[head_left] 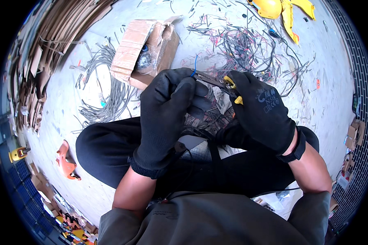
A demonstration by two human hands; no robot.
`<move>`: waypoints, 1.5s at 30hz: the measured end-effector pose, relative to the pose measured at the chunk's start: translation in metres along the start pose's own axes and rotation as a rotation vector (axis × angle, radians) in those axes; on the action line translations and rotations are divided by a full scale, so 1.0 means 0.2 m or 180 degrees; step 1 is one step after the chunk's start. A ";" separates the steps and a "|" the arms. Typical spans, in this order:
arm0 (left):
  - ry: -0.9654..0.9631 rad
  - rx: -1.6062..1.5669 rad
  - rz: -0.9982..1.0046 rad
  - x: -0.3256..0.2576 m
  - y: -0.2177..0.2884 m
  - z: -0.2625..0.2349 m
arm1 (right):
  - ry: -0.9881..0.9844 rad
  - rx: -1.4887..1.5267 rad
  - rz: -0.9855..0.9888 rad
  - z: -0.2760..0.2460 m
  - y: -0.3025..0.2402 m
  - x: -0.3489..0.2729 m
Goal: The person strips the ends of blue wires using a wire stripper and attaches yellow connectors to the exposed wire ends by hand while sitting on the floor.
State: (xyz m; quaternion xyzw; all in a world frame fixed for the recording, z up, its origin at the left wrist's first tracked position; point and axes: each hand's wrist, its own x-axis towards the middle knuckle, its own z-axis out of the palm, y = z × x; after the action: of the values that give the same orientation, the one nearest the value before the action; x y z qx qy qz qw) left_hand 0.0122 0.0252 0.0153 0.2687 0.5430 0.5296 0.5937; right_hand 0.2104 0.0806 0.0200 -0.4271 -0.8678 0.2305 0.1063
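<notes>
The pale grey concrete floor (pixel 323 94) spreads under everything, with flattened brown cardboard sheets (pixel 41 45) stacked along its left edge. On it lies a torn brown cardboard box (pixel 133 45) with dark contents, beside a loose tangle of grey and black stripped cables (pixel 249 49) and a bundle of grey cable lengths (pixel 106 94) to the box's left. A yellow plastic hard hat (pixel 270 7) sits at the far edge. Both forearms rise from the lower edge over black-trousered knees, wrists bent inward so the 2 gloves meet above the lap. The left hand (pixel 163 114), in a black knit glove, curls its fingers shut around a thin blue wire (pixel 195 65) whose end pokes up above the knuckles. The right hand (pixel 261 112), also black-gloved, is clenched on yellow-handled dark metal pliers (pixel 223 83), whose nose points left, touching the left glove at the wire.
</notes>
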 end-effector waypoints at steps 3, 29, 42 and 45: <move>0.0028 -0.0047 0.0092 0.00 0.00 -0.01 | -0.0232 -0.0027 0.0243 0.00 0.00 0.01; -0.0392 -0.0182 0.0067 -0.04 -0.05 0.02 | 0.0596 -0.0930 -0.0276 0.00 -0.06 0.04; -0.0551 -0.0719 0.0212 -0.03 -0.08 0.01 | 0.0722 -0.1129 -0.0219 -0.01 -0.07 0.05; -0.0510 -0.0569 0.0253 -0.04 -0.06 0.02 | 0.0705 -0.1201 -0.0305 -0.01 -0.07 0.07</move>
State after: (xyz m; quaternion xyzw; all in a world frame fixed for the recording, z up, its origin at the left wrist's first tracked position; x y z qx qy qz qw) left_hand 0.0202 0.0160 0.0080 0.2775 0.4333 0.5759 0.6353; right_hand 0.1942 0.0851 0.0288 -0.4205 -0.8979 0.0105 0.1300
